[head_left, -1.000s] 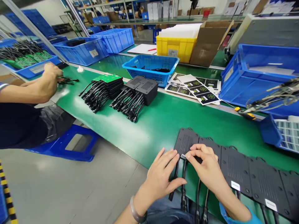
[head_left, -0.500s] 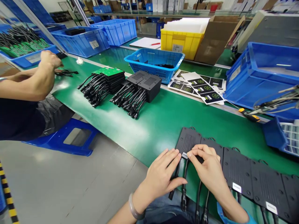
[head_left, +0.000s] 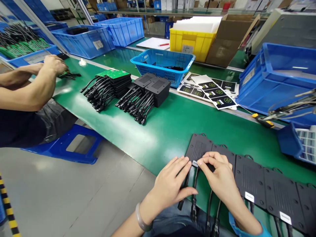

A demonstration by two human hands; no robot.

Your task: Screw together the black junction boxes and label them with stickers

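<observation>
A row of flat black plastic cases point(head_left: 250, 176) with cables lies along the near edge of the green table. At the row's left end, a small white label point(head_left: 195, 163) sits at the lower edge of the leftmost case point(head_left: 198, 146). My right hand point(head_left: 219, 176) pinches that label's right end between thumb and forefinger. Fingers stretched out, my left hand point(head_left: 171, 184) rests its fingertips at the case's lower left corner, beside the label. Two cases farther right carry white labels point(head_left: 285, 217) of their own. Black cables point(head_left: 194, 197) hang from the cases toward my lap.
Stacked black cases point(head_left: 158, 89) and green-topped boards point(head_left: 113, 75) stand mid-table. Behind them is a blue basket point(head_left: 163, 67). Printed sheets point(head_left: 214, 90) lie right of it. A blue bin holds a label sheet point(head_left: 307, 144). A co-worker's hands point(head_left: 55, 64) work at left.
Both my hands keep nearly the same position at the label. The co-worker's hands have shifted slightly at the left.
</observation>
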